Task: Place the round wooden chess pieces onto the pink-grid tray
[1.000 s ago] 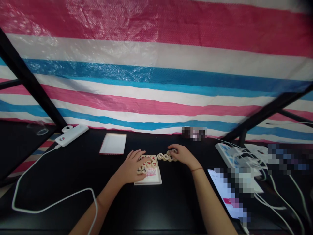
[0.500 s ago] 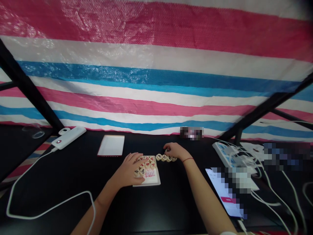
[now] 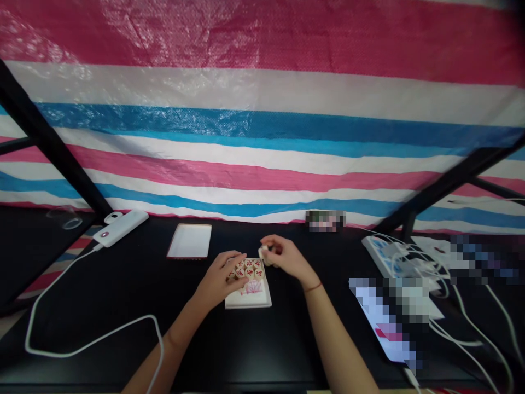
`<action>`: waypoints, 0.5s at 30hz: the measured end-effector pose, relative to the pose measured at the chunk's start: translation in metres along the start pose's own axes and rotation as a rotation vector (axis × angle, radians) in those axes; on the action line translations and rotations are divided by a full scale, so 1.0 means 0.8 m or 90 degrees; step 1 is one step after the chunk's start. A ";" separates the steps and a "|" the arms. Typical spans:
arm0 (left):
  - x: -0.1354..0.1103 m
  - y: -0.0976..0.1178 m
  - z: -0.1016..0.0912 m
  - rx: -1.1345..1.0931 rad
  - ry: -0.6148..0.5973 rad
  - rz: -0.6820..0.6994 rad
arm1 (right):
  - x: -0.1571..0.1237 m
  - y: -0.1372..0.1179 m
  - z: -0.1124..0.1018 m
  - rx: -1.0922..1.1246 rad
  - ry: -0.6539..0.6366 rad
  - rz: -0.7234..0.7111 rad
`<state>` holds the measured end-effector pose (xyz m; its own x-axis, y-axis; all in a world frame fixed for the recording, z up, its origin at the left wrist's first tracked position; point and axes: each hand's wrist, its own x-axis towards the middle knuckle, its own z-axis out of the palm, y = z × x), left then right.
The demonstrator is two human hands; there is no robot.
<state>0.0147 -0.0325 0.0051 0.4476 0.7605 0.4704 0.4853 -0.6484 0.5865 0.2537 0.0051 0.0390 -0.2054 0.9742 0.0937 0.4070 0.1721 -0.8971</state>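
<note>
Round wooden xiangqi pieces (image 3: 249, 269) with red characters stand packed together on a white box (image 3: 253, 296) with a pink drawing on its surface. My left hand (image 3: 218, 279) lies over the left side of this group, fingers on the pieces and hiding some of them. To the right, my right hand (image 3: 284, 257) is curled around at least one pale piece (image 3: 263, 254), which shows at its fingertips, just beyond the box's upper right corner.
On the black desk stand a white, red-edged tray (image 3: 189, 241) and a white power bank (image 3: 121, 227) with a white cable. Further right are a cabled power strip (image 3: 385, 257) and a pixelated phone (image 3: 381, 317). A striped tarpaulin (image 3: 262, 148) hangs behind.
The row of pieces beside the box has gone from the desk, and my right hand has moved left, now curled closed. My left hand has shifted slightly over the pieces on the box.
</note>
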 end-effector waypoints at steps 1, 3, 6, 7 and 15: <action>0.002 0.004 0.004 -0.011 0.008 0.000 | -0.007 -0.005 0.013 0.068 -0.020 0.001; 0.006 0.011 0.011 -0.030 0.011 -0.001 | -0.019 -0.010 0.036 0.182 -0.055 0.024; 0.010 0.018 0.018 -0.044 -0.001 -0.021 | -0.027 -0.009 0.055 0.271 -0.069 0.056; 0.010 0.019 0.019 -0.048 -0.002 -0.032 | -0.028 -0.007 0.057 0.279 -0.070 0.061; 0.006 0.028 0.014 -0.012 -0.046 -0.002 | -0.032 0.011 0.030 0.346 0.053 0.059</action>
<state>0.0362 -0.0436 0.0130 0.4995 0.7574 0.4206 0.4729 -0.6451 0.6002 0.2412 -0.0218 0.0185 -0.1110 0.9937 0.0181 -0.1014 0.0067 -0.9948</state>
